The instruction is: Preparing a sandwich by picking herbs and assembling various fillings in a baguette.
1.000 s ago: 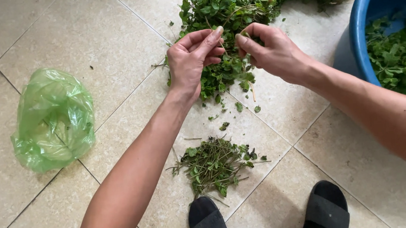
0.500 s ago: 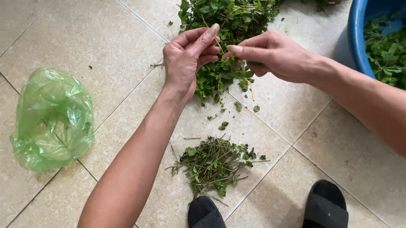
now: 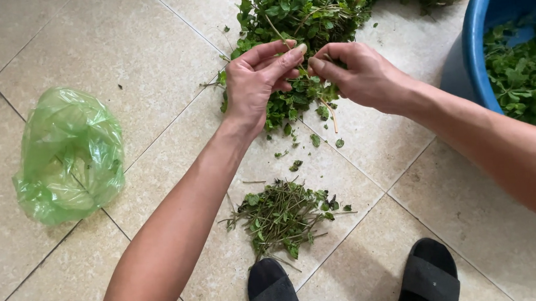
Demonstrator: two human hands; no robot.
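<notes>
Two hands meet over the tiled floor (image 3: pixel 113 48), and everything turns on the thin sprig pinched between them. Starting at the left, a crumpled green plastic bag (image 3: pixel 67 153) lies well apart from the work. Next comes the left hand (image 3: pixel 256 84), fingers curled and thumb pressed to fingertips, closed on a green stem (image 3: pixel 305 71). The right hand (image 3: pixel 364 76) faces it, just beside, also pinched shut on the same stem, so the piece runs roughly left to right between the two grips, with a loose end trailing down below the right fingers. Both hands sit equally near to it; neither has to reach. Directly beyond and under the hands lies the big heap of leafy greens (image 3: pixel 314 7). Nearer the feet, below the left hand, sits a small pile of stripped stalks (image 3: pixel 283 216), just ahead of two black slippers (image 3: pixel 273 293). At the far right, a blue basin (image 3: pixel 482 38) holds picked leaves.
</notes>
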